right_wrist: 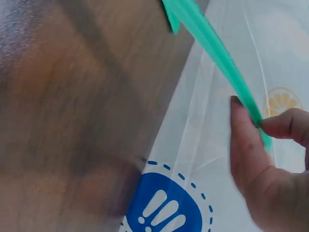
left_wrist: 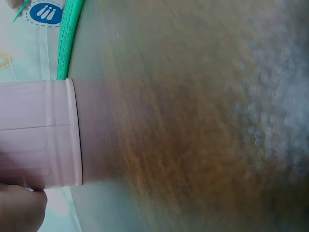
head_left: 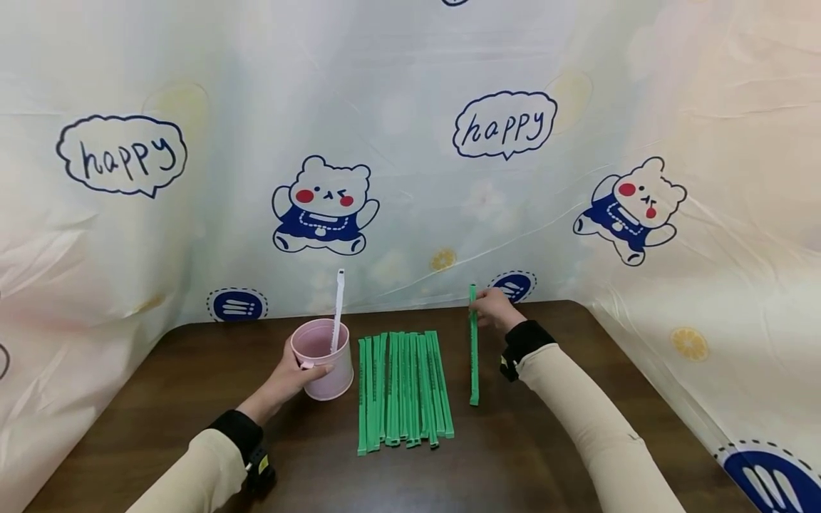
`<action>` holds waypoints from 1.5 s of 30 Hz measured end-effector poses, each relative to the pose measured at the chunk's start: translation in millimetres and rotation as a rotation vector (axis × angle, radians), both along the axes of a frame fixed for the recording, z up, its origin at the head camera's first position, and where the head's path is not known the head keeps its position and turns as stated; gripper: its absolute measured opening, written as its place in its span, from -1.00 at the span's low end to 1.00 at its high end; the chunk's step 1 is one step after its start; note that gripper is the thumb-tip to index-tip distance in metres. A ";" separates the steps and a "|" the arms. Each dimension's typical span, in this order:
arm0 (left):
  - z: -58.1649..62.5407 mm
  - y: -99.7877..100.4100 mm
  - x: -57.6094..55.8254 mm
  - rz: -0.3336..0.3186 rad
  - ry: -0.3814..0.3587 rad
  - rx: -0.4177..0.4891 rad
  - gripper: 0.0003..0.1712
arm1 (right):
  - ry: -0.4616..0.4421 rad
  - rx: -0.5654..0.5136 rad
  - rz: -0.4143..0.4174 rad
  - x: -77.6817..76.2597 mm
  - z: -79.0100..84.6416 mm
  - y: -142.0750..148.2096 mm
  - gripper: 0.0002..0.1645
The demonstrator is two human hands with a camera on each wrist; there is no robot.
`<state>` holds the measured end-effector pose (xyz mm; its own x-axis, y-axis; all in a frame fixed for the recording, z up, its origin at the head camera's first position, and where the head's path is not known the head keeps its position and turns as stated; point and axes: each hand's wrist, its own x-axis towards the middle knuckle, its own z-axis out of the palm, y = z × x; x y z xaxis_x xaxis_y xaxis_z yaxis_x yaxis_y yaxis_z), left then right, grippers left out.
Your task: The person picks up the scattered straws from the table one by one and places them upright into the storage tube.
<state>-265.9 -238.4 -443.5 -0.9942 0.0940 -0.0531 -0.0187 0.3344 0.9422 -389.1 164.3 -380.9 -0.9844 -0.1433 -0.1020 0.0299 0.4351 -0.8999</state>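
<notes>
A pink bucket (head_left: 336,379) stands on the table at centre left. My left hand (head_left: 286,375) grips its side, with the thumb across the front of the wall. Inside leans a slim white wrapped straw (head_left: 338,308), its upper part sticking out above the rim. To the right of the bucket several green wrapped straws (head_left: 405,388) lie side by side in a row. Farther right, my right hand (head_left: 495,311) pinches one green straw (right_wrist: 224,60) near its far end between thumb and finger. Its near end points back toward me.
The brown wooden table (head_left: 539,442) ends at a pale curtain (head_left: 410,107) printed with bears and speech bubbles, which hangs behind it and along both sides. Black straps with small devices (head_left: 259,467) sit on both wrists, over cream sleeves (head_left: 593,420).
</notes>
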 end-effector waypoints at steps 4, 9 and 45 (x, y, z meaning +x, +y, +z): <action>-2.5 0.4 3.0 -0.006 -0.009 0.007 0.21 | 0.037 -0.089 -0.008 -3.4 0.7 -2.5 -0.55; -3.3 -0.2 3.8 0.002 -0.026 0.011 0.22 | 0.131 -0.159 0.043 -1.1 20.3 -18.8 -0.41; 0.8 -2.1 0.7 -0.010 -0.031 0.024 0.21 | 0.447 -0.312 0.254 54.4 94.9 -221.0 -0.51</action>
<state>-265.2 -240.5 -442.7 -0.9910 0.1058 -0.0818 -0.0450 0.3124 0.9489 -334.8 -56.7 -286.0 -0.8529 -0.3365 0.3991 -0.4516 0.0921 -0.8874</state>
